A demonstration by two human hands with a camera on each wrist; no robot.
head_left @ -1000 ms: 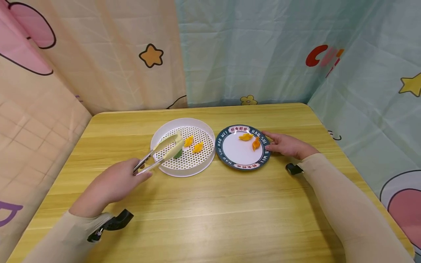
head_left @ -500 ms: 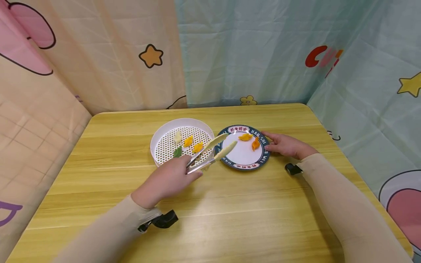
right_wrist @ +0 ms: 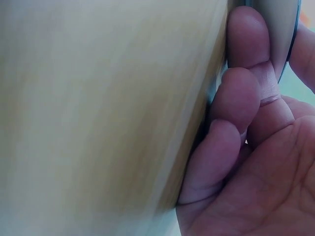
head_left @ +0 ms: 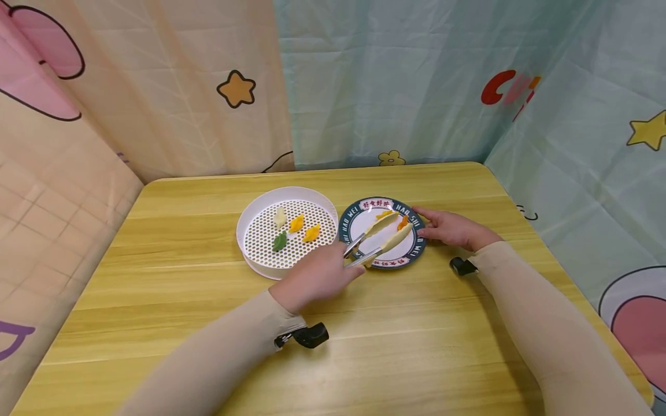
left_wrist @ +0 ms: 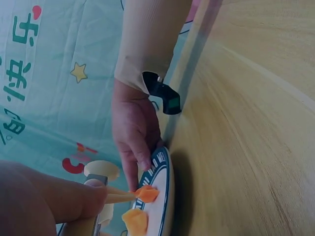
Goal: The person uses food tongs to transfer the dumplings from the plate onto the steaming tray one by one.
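Note:
My left hand [head_left: 319, 274] grips metal tongs [head_left: 396, 238] with cream tips, which reach over the plate [head_left: 351, 229] with their arms spread apart. The round plate has a dark green lettered rim. On it lie a yellow dumpling-shaped piece [head_left: 384, 214] and an orange dumpling-shaped piece [head_left: 403, 223], both partly covered by the tongs in the head view. In the left wrist view a tong tip overlaps the edge of the orange piece [left_wrist: 146, 193]. My right hand [head_left: 455, 228] holds the plate's right rim, thumb above and fingers curled beneath its underside [right_wrist: 275, 29].
Left of the plate stands a round white steamer tray [head_left: 299, 255] with a perforated base. In it lie a white piece [head_left: 280, 217], a green piece [head_left: 279, 241] and two yellow pieces [head_left: 311, 233]. Printed curtains [head_left: 364, 86] enclose the wooden table [head_left: 395, 346] behind and at the sides.
My left hand has carried the tongs rightward from the white piece in the tray to over the plate. The white piece stays in the tray. My right hand keeps its hold on the rim.

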